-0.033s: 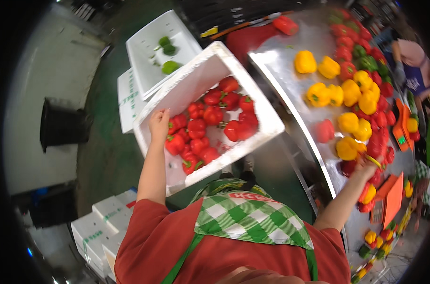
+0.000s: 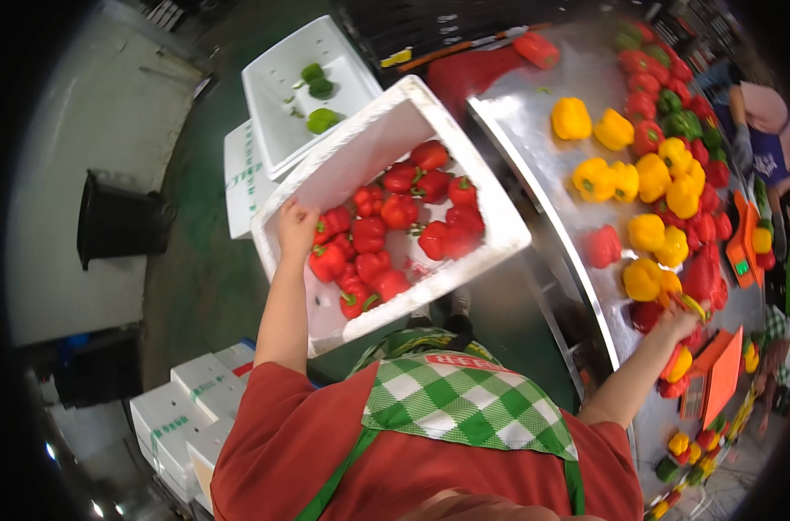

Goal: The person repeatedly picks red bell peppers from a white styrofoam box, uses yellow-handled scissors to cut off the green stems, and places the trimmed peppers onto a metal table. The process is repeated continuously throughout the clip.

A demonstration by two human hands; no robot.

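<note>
My left hand (image 2: pixel 297 229) is over the left inner side of a white foam box (image 2: pixel 499 227), its fingers a little apart and nothing seen in them. Several red bell peppers (image 2: pixel 369 234) lie in this box, some with green stems. Stretched out to the right, my right hand (image 2: pixel 680 319) closes round a thin, curved yellow object (image 2: pixel 694 306) whose kind I cannot make out. That hand is among peppers on a metal table, beside a yellow pepper (image 2: pixel 641 280) and a shiny red heap (image 2: pixel 702 276). Some of its fingers are hidden.
Behind the box stands a white foam tub (image 2: pixel 273 87) holding a few green peppers (image 2: pixel 323 120). The metal table (image 2: pixel 534 165) bears several yellow and red peppers and orange scales (image 2: pixel 716 369). A black bin (image 2: pixel 117 221) and white cartons (image 2: pixel 165 425) are at left. A co-worker (image 2: pixel 764 130) stands at far right.
The whole view has shifted slightly to the right. My left hand's fingers have loosened from a tighter curl. The yellow object in my right hand has turned and looks more curved.
</note>
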